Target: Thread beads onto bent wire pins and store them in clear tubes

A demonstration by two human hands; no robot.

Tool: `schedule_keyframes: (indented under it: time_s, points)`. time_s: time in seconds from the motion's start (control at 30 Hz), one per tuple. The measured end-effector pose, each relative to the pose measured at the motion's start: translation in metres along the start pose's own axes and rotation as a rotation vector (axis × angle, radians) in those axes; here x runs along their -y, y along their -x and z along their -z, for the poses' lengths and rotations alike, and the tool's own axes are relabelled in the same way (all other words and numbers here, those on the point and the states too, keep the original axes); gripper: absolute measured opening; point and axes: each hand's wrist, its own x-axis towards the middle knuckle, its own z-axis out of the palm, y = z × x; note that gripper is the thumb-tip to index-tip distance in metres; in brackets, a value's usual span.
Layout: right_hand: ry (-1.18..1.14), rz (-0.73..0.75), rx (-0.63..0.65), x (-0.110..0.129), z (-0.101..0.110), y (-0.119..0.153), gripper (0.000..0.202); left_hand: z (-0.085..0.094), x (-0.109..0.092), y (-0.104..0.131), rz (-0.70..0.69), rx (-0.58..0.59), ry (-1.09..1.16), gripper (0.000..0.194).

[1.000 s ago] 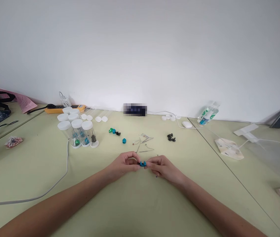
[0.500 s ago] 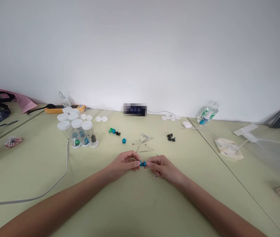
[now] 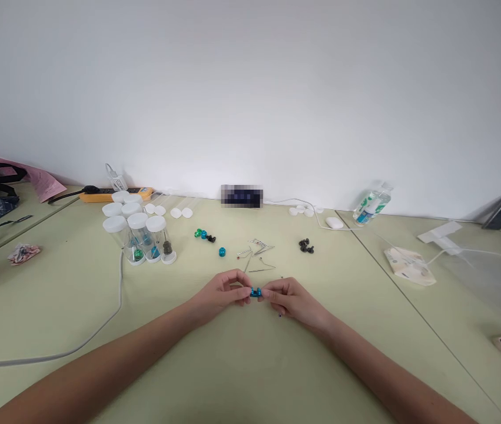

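Observation:
Between my two hands is a small shiny blue metal part (image 3: 256, 292), spool-like with a dark middle. My left hand (image 3: 226, 292) pinches its left end between thumb and fingers. The right end is pinched by my right hand (image 3: 292, 299); the fingertips hide part of it. Just beyond lie several thin metal rods (image 3: 256, 250), some bent. A round blue metal piece (image 3: 222, 252) sits left of them, with a cluster of green, blue and black pieces (image 3: 205, 235) farther back. Several black knob-like pieces (image 3: 307, 245) lie to the right. A tiny dark bit (image 3: 279, 315) rests beneath my right hand.
Clear tubes with white caps (image 3: 138, 235) stand at the left, near a grey cable (image 3: 120, 294) and an orange power strip (image 3: 95, 196). White discs (image 3: 182, 212) lie behind. A white mouse-like object (image 3: 334, 223), clear bottle (image 3: 371, 205) and paper packet (image 3: 409, 265) are at the right.

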Motion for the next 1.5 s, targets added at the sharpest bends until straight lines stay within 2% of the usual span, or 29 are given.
schedule_keyframes:
  time_s: [0.07, 0.2, 0.37, 0.5, 0.67, 0.8, 0.93, 1.1, 1.23, 1.4, 1.5]
  points:
    - [0.003, -0.005, -0.001, 0.0004, -0.0003, -0.0001, 0.04, -0.0004, 0.0001, 0.0002, -0.003, -0.015, -0.011, 0.021]
    - [0.008, -0.007, -0.004, 0.0, -0.0004, -0.0004, 0.039, -0.0002, 0.0005, 0.0008, 0.022, 0.038, 0.005, 0.023]
    - [0.007, 0.008, -0.002, 0.0003, 0.0, 0.0001, 0.04, -0.0005, -0.0007, 0.0007, 0.004, -0.01, -0.01, 0.019]
    - [0.011, 0.01, 0.002, 0.0002, 0.0003, -0.0002, 0.041, -0.0021, -0.0035, 0.0015, 0.016, 0.045, -0.009, 0.023]
    - [-0.001, 0.002, 0.014, 0.0009, 0.0002, 0.0, 0.04, -0.0023, -0.003, 0.001, -0.012, -0.02, -0.023, 0.021]
    - [0.004, 0.004, 0.006, 0.0025, 0.0001, 0.0004, 0.037, -0.0015, -0.0024, 0.0014, 0.013, 0.038, -0.004, 0.021]
    - [-0.002, 0.007, 0.012, 0.0027, -0.0002, 0.0004, 0.038, -0.0011, -0.0017, 0.0019, 0.019, -0.003, 0.0, 0.018]
    - [0.004, 0.007, 0.013, 0.003, -0.0006, 0.0009, 0.037, -0.0008, -0.0001, 0.0014, 0.019, 0.041, -0.005, 0.021]
    - [-0.018, 0.008, 0.022, 0.0038, -0.0004, 0.0006, 0.036, -0.0006, -0.0004, 0.0009, 0.004, -0.01, -0.024, 0.018]
    - [0.01, 0.004, 0.025, 0.0018, 0.0, -0.0006, 0.036, 0.0002, -0.0001, 0.0009, 0.004, 0.026, 0.0, 0.02]
    - [0.014, 0.008, 0.02, 0.002, -0.0003, -0.0001, 0.037, -0.0002, 0.0003, 0.0007, 0.005, -0.005, -0.006, 0.02]
